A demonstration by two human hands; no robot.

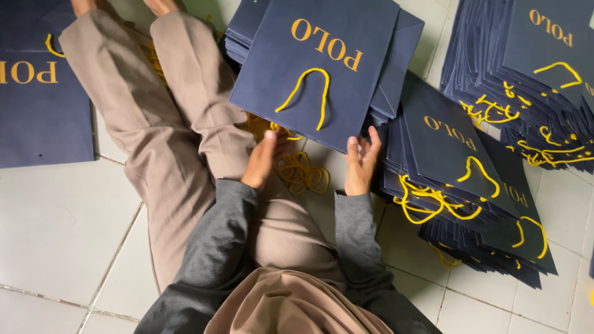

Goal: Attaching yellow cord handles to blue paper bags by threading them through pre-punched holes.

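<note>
Navy paper bag point(315, 68) with yellow cord handle lies at twelve o'clock; right hand point(362, 162) pinches its lower edge, left hand point(265, 159) loosely curled beneath. Finished stacks point(470, 185) at three o'clock; loose yellow cords point(304, 173) remain unfitted.

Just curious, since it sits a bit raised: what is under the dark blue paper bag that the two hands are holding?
Under the bag lie more flat dark blue bags and loose yellow cord handles on the tiled floor. The bag hides how many.
</note>
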